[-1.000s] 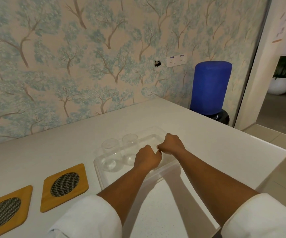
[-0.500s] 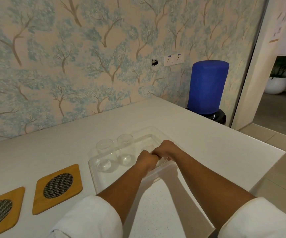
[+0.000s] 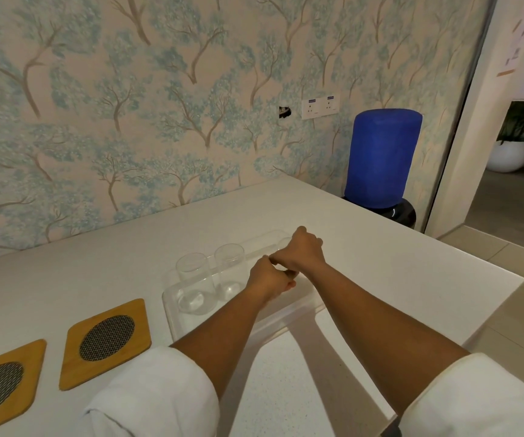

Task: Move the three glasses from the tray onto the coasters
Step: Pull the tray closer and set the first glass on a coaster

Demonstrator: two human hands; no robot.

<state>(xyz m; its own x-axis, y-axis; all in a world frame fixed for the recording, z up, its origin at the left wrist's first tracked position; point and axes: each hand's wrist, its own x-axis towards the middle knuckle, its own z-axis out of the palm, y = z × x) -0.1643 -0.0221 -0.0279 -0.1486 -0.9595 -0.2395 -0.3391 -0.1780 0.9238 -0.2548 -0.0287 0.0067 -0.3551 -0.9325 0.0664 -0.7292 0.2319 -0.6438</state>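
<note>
No brand or label reads clearly anywhere; the wall sockets (image 3: 320, 105) carry small blue stickers, but their print is too small for me to make out.

My left hand (image 3: 268, 280) and right hand (image 3: 301, 252) meet over the right part of the clear tray (image 3: 172, 320) on the white tabletop (image 3: 97, 266). The fingers of both hands are curled in, knuckles up, touching each other. They may be closed around the third glass, since a faint clear rim (image 3: 282, 242) shows just beside my right hand, but the hands hide it and I cannot tell what they hold.

Two glasses stand upright in the tray to the left of my hands: the nearer glass (image 3: 230, 268) just beside my left hand, the farther glass (image 3: 193, 282) next to it, close to the tray's left end.

Two wooden coasters with dark mesh centres lie on the tabletop left of the tray: one coaster (image 3: 106, 340) near the tray's corner, the other coaster (image 3: 0, 383) at the picture's left edge. Both are bare.

A blue covered bottle (image 3: 382, 159) stands beyond the tabletop's far right corner.
</note>
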